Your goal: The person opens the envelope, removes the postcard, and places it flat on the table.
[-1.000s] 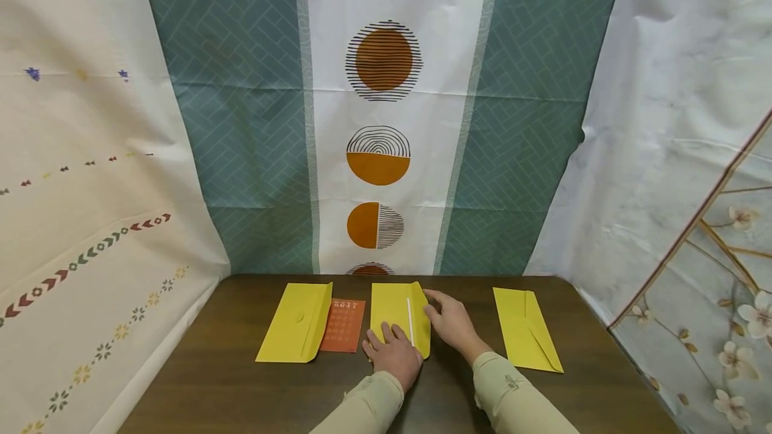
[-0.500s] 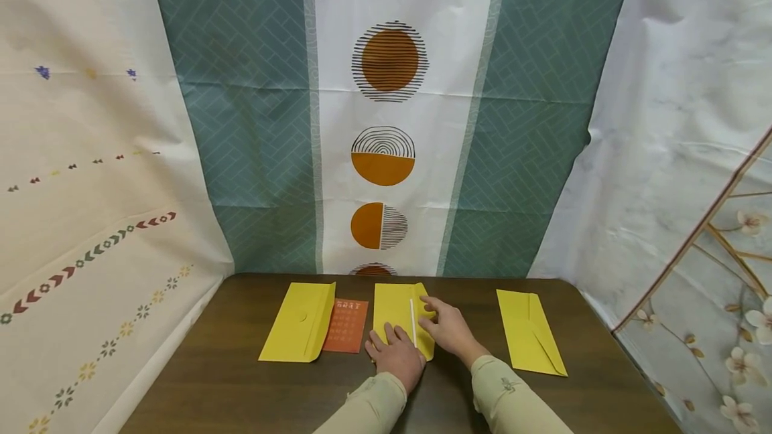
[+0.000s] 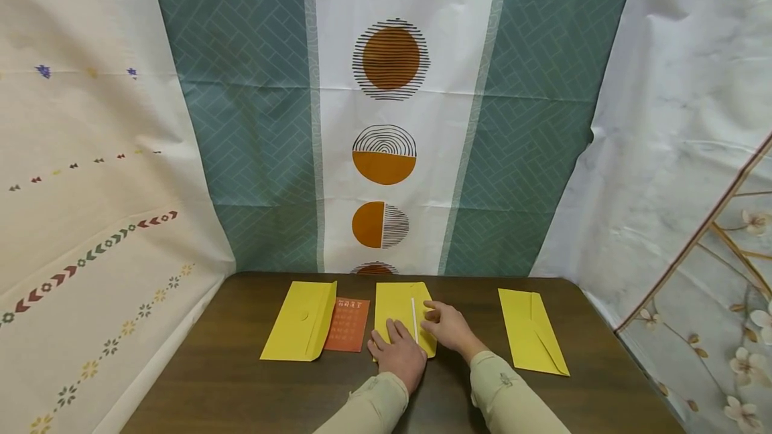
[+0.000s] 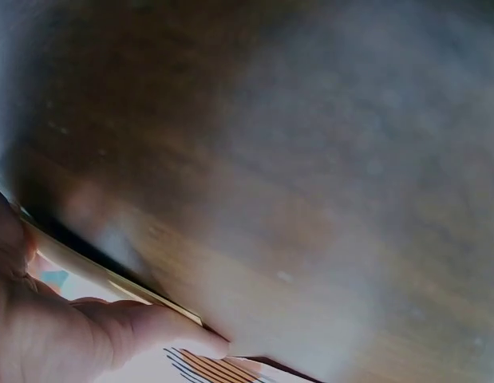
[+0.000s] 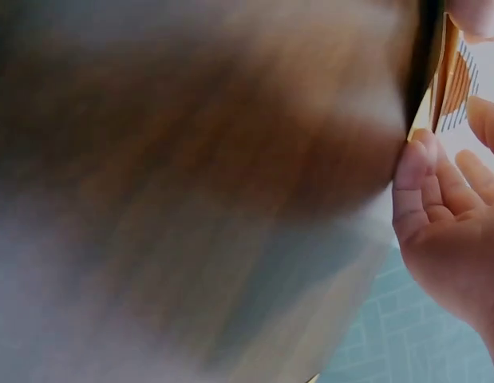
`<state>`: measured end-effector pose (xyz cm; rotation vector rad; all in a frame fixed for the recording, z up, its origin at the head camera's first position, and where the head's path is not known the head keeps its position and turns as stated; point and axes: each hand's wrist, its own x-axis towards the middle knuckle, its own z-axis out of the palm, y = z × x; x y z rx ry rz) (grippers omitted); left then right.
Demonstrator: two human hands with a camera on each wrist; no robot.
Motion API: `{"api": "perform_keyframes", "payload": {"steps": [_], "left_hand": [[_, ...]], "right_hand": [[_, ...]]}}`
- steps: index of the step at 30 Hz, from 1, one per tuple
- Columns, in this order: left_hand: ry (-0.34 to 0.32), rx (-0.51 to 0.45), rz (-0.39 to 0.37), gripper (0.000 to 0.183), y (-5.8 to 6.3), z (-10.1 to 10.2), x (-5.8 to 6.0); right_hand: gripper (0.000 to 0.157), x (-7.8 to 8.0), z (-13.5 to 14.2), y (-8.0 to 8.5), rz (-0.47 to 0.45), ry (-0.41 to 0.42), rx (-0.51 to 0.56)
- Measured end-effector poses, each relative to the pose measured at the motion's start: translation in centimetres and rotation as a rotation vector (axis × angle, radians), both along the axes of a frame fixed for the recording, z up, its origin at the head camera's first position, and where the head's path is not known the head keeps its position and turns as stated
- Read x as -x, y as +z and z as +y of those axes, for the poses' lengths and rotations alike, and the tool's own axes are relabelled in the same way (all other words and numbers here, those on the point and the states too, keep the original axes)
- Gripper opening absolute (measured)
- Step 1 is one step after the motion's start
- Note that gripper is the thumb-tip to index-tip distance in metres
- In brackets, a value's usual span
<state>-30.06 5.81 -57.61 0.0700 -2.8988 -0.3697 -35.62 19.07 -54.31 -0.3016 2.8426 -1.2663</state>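
A yellow envelope [image 3: 392,299] lies on the table in the middle of the head view, its flap [image 3: 429,347] spread to the right. Along it runs a narrow white strip [image 3: 414,317]. My left hand [image 3: 400,355] rests on the envelope's lower part with fingers spread. The left wrist view catches that thumb [image 4: 163,329] along the envelope's edge. My right hand [image 3: 451,328] is over the flap, fingers bent loosely and fingertips close to the strip. In the right wrist view, the right thumb [image 5: 488,124] stays apart from the fingers [image 5: 422,171], which are beside the envelope edge.
To the left lie another yellow envelope [image 3: 295,327] and a red card [image 3: 348,325] with light print, partly under its flap. A third yellow envelope [image 3: 532,333] lies to the right. All are on the dark wooden table [image 3: 241,397]; a patterned cloth [image 3: 386,112] hangs behind.
The middle envelope's flap stood partly raised and now lies flatter to the right. My right hand has shifted slightly down along it. The left hand keeps its place; the head view has shifted slightly.
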Motion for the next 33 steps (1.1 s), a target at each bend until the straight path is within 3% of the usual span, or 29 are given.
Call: {"api": "perform_keyframes", "payload": {"steps": [9,14,18,24,33], "left_hand": [[0.004,-0.021,-0.015,0.074,0.7,-0.1,0.0],[0.006,-0.028,-0.026,0.071,0.8,-0.1,-0.1],[0.009,-0.029,-0.032,0.069,0.7,-0.1,-0.2],[0.003,-0.011,-0.031,0.071,1.0,-0.2,-0.2],[-0.004,-0.009,-0.028,0.069,0.7,-0.3,-0.4]], "right_hand": [[0.062,0.3,-1.1,1.1,-0.29,-0.069,0.341],[0.067,0.3,-1.4,1.4,-0.387,-0.134,0.451],[0.068,0.0,-1.3,1.6,-0.431,-0.138,0.505],[0.068,0.1,-1.1,1.1,-0.441,-0.12,0.517],[0.071,-0.2,-1.5,0.8,-0.346,-0.104,0.374]]}}
